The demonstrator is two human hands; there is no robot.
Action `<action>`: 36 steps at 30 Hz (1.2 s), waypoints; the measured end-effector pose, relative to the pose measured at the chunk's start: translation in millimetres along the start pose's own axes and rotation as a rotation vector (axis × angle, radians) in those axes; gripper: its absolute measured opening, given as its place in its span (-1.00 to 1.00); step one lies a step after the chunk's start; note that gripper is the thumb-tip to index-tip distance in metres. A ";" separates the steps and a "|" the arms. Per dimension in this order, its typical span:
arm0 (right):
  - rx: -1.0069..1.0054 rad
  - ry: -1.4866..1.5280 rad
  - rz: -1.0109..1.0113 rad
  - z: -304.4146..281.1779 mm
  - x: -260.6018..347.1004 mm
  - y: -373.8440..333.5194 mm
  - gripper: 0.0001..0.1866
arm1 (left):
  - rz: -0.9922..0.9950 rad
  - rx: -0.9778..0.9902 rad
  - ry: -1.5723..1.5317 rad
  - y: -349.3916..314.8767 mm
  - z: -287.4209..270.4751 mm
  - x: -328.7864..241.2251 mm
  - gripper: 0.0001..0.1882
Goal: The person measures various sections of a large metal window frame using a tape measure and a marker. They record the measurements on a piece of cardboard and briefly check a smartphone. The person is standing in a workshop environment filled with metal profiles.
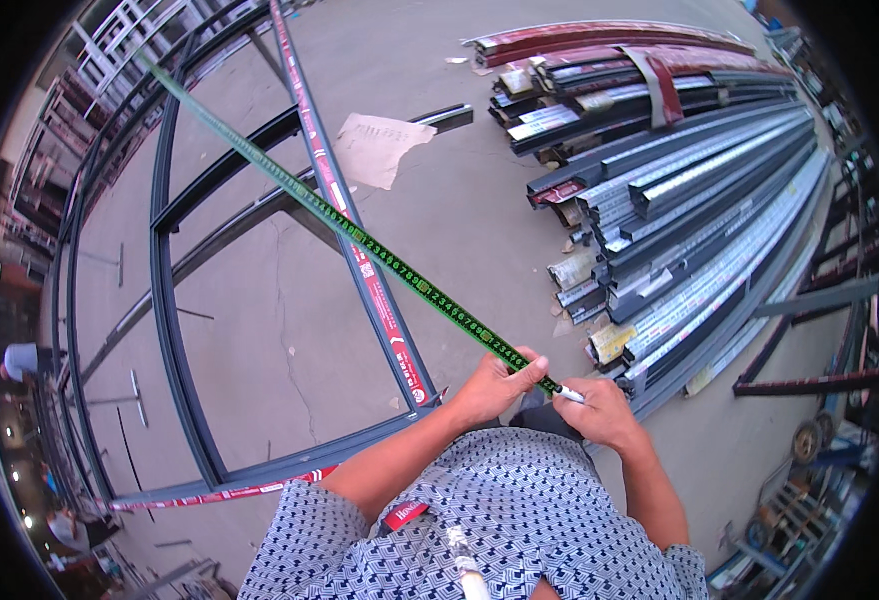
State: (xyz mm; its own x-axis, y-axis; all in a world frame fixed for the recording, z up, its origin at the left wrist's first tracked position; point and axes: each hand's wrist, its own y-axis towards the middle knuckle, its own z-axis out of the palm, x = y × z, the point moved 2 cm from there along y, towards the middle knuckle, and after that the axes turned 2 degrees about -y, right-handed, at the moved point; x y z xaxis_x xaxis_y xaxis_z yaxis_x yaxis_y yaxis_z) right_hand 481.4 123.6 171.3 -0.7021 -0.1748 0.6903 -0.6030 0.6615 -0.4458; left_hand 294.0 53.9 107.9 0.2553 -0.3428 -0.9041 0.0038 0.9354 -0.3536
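Note:
A long green-and-black tape measure [422, 286] stretches diagonally over the metal frame, from far left down to my hands. My left hand [494, 388] pinches its near end, with the thumb lying along the blade. Just to the right, my right hand [602, 413] is closed around a slim white pen-like thing [569, 394], whose tip points at the end of the blade. The dark metal frame [162, 235], with red printed film on some of its bars, stands in front of me on the left. Where the far end of the tape rests is too small to tell.
Stacks of metal profiles [699, 200] lie on the floor at the right. A torn piece of cardboard [379, 150] is beside the frame. Wheeled equipment [807, 440] stands at the lower right. Another person [24, 360] is bent over at the far left.

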 end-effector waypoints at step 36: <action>0.565 -0.119 -0.422 -72.0 128.7 369.3 -0.62 | 0.255 -1.044 -0.617 166.7 -156.4 -45.2 -0.68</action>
State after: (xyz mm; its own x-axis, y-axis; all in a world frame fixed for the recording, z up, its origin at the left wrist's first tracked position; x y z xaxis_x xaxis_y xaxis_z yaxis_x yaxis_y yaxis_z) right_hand 195.6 397.9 136.6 -0.3831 -0.4318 0.8166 -0.9136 0.0466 -0.4039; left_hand 131.9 211.7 52.3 0.5495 0.2014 -0.8109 -0.8123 0.3558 -0.4622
